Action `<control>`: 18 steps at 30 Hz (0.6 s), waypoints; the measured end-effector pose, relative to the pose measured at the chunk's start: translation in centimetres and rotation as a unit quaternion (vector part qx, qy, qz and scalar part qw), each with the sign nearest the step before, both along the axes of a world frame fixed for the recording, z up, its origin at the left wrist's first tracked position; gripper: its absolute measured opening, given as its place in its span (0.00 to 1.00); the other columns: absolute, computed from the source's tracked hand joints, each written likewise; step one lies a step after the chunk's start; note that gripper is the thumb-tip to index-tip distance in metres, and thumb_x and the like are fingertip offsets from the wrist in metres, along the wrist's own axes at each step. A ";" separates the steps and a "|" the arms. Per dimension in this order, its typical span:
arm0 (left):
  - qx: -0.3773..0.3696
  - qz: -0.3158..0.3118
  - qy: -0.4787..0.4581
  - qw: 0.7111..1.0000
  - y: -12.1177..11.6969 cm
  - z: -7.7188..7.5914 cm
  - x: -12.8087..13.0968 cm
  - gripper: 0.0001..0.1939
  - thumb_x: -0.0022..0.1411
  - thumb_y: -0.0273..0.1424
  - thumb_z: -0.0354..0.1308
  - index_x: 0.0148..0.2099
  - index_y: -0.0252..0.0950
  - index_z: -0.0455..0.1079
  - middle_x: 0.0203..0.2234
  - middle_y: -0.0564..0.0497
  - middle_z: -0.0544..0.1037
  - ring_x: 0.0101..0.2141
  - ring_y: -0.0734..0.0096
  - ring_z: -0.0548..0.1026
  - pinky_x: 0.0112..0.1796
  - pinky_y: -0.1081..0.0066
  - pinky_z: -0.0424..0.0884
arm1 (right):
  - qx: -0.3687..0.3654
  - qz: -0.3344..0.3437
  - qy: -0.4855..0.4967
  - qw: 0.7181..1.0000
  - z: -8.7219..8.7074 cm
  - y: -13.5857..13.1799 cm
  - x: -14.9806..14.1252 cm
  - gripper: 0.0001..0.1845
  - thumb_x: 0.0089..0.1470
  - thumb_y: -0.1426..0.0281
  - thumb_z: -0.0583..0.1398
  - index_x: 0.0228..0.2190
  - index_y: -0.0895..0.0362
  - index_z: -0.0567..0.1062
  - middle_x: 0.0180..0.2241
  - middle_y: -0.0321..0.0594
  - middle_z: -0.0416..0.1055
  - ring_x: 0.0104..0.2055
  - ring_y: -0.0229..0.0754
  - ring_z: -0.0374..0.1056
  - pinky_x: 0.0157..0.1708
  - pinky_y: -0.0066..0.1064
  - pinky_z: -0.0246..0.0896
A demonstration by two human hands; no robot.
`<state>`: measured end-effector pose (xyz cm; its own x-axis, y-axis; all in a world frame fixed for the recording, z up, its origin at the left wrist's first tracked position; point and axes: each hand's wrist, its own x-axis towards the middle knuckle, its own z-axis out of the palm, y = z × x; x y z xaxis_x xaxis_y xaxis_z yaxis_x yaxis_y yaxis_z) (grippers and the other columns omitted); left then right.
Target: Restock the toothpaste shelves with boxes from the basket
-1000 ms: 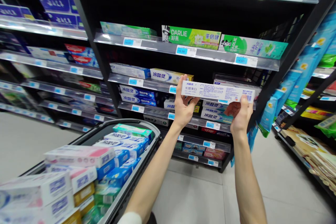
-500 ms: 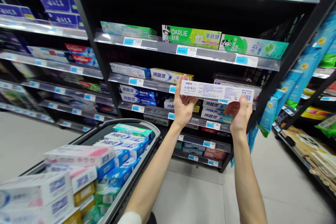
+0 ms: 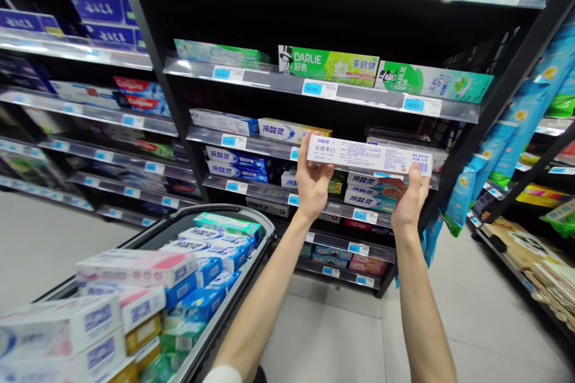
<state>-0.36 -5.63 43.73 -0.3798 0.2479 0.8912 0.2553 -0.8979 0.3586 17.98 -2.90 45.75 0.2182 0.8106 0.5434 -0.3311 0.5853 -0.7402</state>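
Observation:
Between my two hands I hold a long white toothpaste box (image 3: pixel 363 155) with blue print, raised in front of the shelves and tipped slightly down to the right. My left hand (image 3: pixel 313 185) grips its left end, thumb below and fingers behind. At the right end, my right hand (image 3: pixel 409 198) has its thumb on the printed side near the barcode; its fingers are partly hidden under the box. Behind the box, blue and white toothpaste boxes (image 3: pixel 237 164) lie on the shelf. A yellow and white toothpaste box (image 3: pixel 287 130) sits just behind my left fingertips.
A grey basket (image 3: pixel 266 228) stands at lower left, heaped with toothpaste boxes (image 3: pixel 135 268). Green toothpaste boxes (image 3: pixel 330 66) lie on the shelf above my hands. Blue hanging packs (image 3: pixel 476 161) line the rack's right side, with another shelf unit (image 3: pixel 516 251) beyond.
The toothpaste box and both hands have shifted very slightly left. The grip is the same, and the view has moved a little.

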 end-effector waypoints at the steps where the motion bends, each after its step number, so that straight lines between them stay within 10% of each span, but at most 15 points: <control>1: -0.004 -0.004 -0.003 1.000 0.0 0.0 0.1 0.42 0.68 0.51 0.62 0.76 0.51 0.49 0.73 0.41 0.57 0.66 0.47 0.67 0.60 0.56 0.72 | -0.002 0.005 0.003 1.000 0.0 0.0 -0.1 0.29 0.58 0.45 0.61 0.50 0.52 0.66 0.42 0.43 0.76 0.35 0.49 0.79 0.27 0.36 0.72; 18: -0.074 -0.100 -0.145 0.982 -0.9 0.6 0.8 0.35 0.66 0.54 0.63 0.69 0.45 0.66 0.59 0.42 0.75 0.59 0.54 0.74 0.58 0.60 0.73 | 0.017 -0.017 0.044 0.999 0.0 -0.3 -0.3 0.30 0.54 0.46 0.67 0.46 0.51 0.65 0.39 0.38 0.72 0.29 0.46 0.77 0.25 0.37 0.73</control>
